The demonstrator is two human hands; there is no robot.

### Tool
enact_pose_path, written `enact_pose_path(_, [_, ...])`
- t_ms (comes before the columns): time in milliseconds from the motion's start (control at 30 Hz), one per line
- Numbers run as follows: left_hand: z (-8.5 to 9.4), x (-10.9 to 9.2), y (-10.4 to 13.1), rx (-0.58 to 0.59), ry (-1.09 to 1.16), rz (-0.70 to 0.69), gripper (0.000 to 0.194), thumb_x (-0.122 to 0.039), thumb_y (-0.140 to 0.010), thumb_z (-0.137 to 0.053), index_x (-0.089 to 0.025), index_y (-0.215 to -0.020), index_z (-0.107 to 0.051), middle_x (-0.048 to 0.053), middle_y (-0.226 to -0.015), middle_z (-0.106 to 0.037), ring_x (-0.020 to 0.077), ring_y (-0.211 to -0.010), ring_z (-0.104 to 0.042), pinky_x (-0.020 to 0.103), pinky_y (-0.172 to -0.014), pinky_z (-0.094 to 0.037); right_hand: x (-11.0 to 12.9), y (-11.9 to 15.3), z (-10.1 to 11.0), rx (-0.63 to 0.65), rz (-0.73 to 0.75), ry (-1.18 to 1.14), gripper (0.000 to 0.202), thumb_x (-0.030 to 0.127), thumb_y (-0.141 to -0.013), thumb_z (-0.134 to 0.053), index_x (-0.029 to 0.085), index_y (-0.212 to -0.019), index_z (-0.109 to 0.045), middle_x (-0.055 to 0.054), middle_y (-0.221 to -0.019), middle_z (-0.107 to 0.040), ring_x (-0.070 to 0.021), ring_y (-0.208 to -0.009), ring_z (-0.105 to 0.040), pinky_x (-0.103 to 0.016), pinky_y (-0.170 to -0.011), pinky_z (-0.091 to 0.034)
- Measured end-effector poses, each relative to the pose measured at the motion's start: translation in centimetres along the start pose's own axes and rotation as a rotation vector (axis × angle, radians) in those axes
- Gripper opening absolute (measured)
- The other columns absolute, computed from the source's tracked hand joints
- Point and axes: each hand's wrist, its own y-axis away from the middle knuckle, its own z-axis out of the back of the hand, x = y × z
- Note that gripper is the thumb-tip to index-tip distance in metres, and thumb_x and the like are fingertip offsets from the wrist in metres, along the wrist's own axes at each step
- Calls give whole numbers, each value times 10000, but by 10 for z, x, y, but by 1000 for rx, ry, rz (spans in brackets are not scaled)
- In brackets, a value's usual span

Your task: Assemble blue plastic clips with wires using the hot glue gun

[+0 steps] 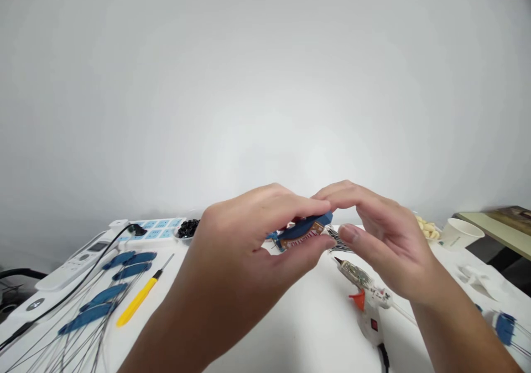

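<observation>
A small blue part (305,229) with a printed strip of lettering along its side is pinched between the thumb and fingers of my left hand (265,223). It is held up above the white table, tilted, and my fingers hide some of it. My right hand (385,240) is curved beside its right end, with thumb and index finger apart. The right index fingertip meets the left fingertips; whether it touches the blue part I cannot tell. Below the right hand lies a white glue gun (371,320) with an orange trigger.
At left are several blue pieces (103,295) with long thin wires, a yellow-handled screwdriver (139,301) and a power strip (155,229). Behind my hands stands a bowl of black bits (188,228). Rightward are pale yellow pieces (427,228), a paper cup (461,233) and another blue piece (505,329).
</observation>
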Motion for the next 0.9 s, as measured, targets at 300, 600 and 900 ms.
enact_pose_path(300, [7, -1, 2, 43, -25, -77, 235, -246, -935, -783, -363, -1139, -777, -72, -940, -780, 114, -775, -701, 234, -693, -565, -8, -6, 0, 38, 77, -11, 357, 181, -993, -687, 330, -1317, -713, -74, -1194, -726, -299, -1161, -646, -533, -1012, -516])
enact_pose_path(600, [10, -3, 4, 106, -16, -63, 199, -252, -981, -728, -335, -1160, -757, -34, -983, -776, 122, -764, -686, 249, -690, -529, -9, -5, 0, 16, 68, 7, 213, 204, -985, -714, 298, -1174, -744, -77, -1135, -752, -299, -1114, -684, -537, -986, -541])
enact_pose_path(900, [12, -4, 4, 120, -44, -78, 200, -232, -985, -722, -327, -1158, -758, -46, -972, -760, 100, -760, -652, 216, -648, -492, -8, -5, -1, 24, 41, -28, 189, 222, -1000, -701, 302, -1168, -733, -74, -1127, -749, -293, -1087, -686, -526, -950, -552])
